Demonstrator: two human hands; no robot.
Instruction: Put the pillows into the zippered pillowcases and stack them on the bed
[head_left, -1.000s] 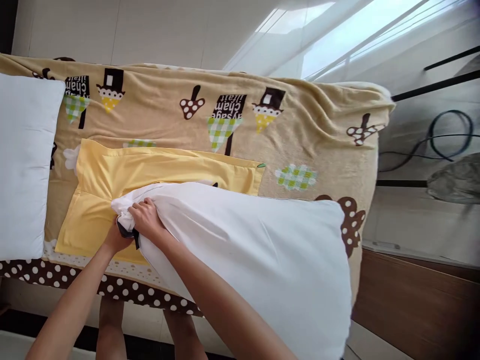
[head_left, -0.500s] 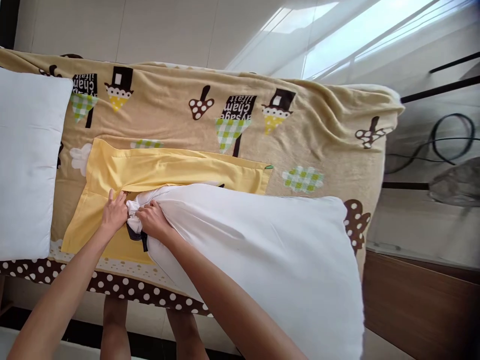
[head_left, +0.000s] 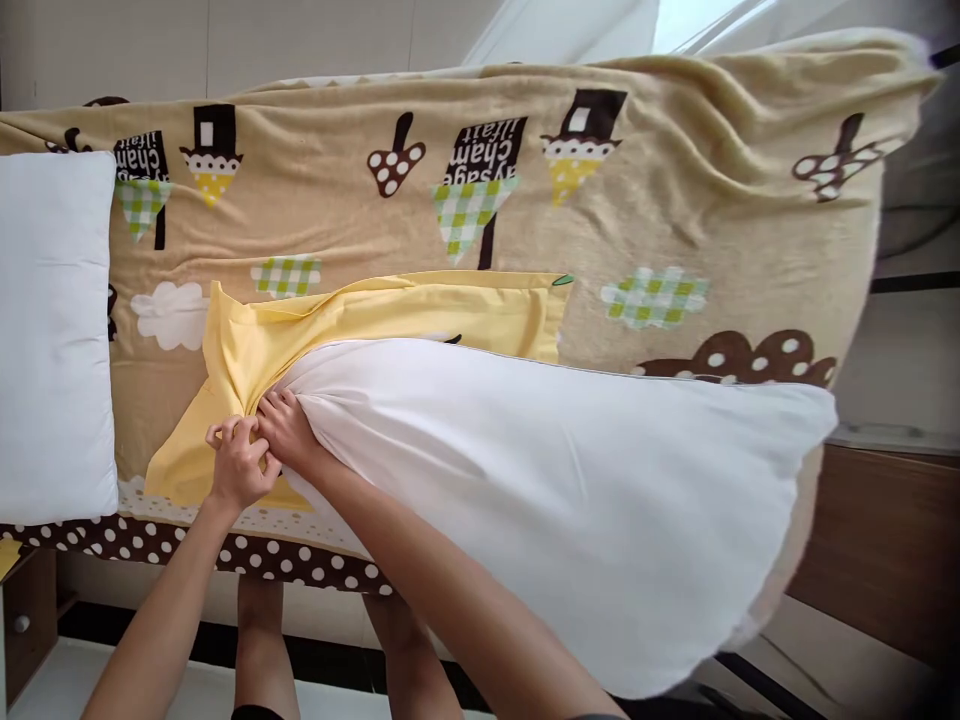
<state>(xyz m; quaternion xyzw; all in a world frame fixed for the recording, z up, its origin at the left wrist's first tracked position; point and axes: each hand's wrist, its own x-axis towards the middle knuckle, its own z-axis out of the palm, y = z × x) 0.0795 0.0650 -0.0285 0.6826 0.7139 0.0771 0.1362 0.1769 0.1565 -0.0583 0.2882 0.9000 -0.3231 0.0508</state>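
A large white pillow (head_left: 570, 480) lies across the near side of the bed, partly over a yellow pillowcase (head_left: 405, 310). My right hand (head_left: 289, 432) is closed on the pillow's left corner, pushing it at the pillowcase's opening. My left hand (head_left: 238, 462) is closed on the yellow fabric at that opening, lifting its edge. The two hands touch each other at the corner. The pillow's corner is hidden under the hands and the raised fabric.
A tan patterned blanket (head_left: 675, 190) covers the bed, with a brown polka-dot border (head_left: 150, 540) along the near edge. A second white pillow (head_left: 52, 330) lies at the left. My legs (head_left: 262, 640) stand against the bed. A wooden cabinet (head_left: 885, 540) is at the right.
My left hand went from the pillow corner onto the yellow pillowcase and gripped its edge, which now stands raised. The pillow's corner has moved to the opening. The camera shifted closer and to the right.
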